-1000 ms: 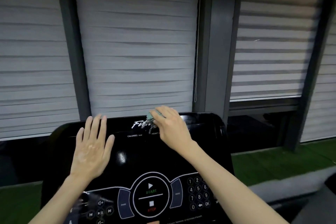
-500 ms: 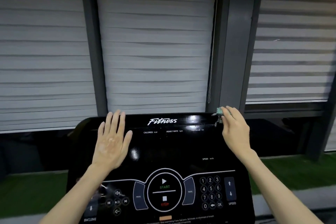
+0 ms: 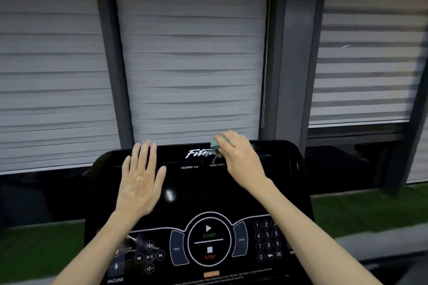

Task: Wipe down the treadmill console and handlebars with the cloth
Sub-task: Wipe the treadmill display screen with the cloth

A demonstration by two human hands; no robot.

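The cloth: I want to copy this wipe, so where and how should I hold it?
Take the cloth by its bunched middle, coming from above, as the right hand does: it lies wadded on the top edge of the console, its frayed end trailing loose, so curled fingers likely control it best.
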